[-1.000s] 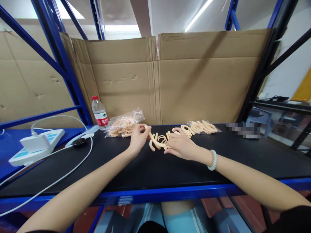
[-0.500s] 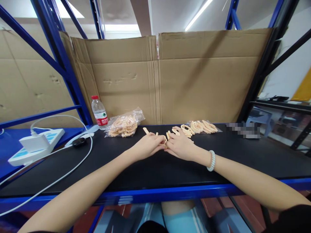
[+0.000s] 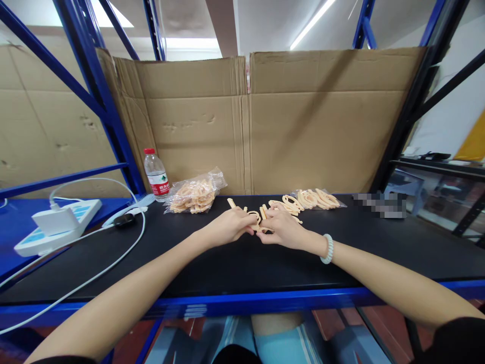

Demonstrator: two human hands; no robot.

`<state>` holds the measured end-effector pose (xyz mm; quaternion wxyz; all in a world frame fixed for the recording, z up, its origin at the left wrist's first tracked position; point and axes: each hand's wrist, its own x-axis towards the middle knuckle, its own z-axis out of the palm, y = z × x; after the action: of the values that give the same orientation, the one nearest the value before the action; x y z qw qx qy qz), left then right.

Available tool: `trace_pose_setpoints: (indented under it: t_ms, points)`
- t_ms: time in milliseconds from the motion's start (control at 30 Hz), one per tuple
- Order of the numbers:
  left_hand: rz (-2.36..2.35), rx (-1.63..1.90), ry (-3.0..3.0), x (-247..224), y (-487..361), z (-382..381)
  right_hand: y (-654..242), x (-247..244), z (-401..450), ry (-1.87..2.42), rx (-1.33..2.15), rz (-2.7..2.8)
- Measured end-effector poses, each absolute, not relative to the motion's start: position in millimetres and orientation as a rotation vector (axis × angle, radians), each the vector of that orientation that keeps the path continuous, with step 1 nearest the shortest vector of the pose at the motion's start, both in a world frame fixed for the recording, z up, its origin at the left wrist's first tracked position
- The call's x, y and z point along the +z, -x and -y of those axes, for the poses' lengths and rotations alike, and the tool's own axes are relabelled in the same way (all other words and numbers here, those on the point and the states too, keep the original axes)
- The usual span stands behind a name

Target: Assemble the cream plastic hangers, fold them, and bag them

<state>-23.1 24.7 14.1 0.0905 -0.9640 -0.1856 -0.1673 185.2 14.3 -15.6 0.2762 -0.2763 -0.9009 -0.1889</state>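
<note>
Near the middle of the black tabletop [image 3: 227, 268], my two hands almost meet at a pale beige ring-shaped piece [image 3: 257, 214]. My left hand [image 3: 230, 225] is closed on it from the left, thumb and fingers pinched. From the other side my right hand [image 3: 285, 228] has its fingers curled on the beige piece too; its fingertips partly hide it. A short beige strip [image 3: 231, 203] sticks out behind my left hand. Loose beige loops [image 3: 291, 203] lie just behind my right hand. What the pieces are made of I cannot tell.
A clear plastic bag [image 3: 197, 194] full of beige pieces lies back left, beside a water bottle [image 3: 156, 176]. More loops lie on a flat bag [image 3: 320, 198] at back right. A white power strip [image 3: 79, 222] and a looping cable [image 3: 129, 253] occupy the left. Cardboard [image 3: 322, 126] stands behind.
My fingers have shifted slightly on the beige piece, and more of it shows between my hands. My right hand has moved a little. The view has shifted slightly.
</note>
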Motion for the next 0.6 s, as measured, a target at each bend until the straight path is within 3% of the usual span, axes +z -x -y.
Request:
trace_pose_setpoints:
  t_ms: [333,600]
  points:
    - [0.494,-0.565,2.889,24.8,30.6,-23.1,-195.1,-4.4,-22.2,0.776,0.074,2.364]
    - [0.693,-0.501,2.896,33.6,45.1,-36.1,-228.0,-5.4,-54.9,0.903,-0.134,2.319]
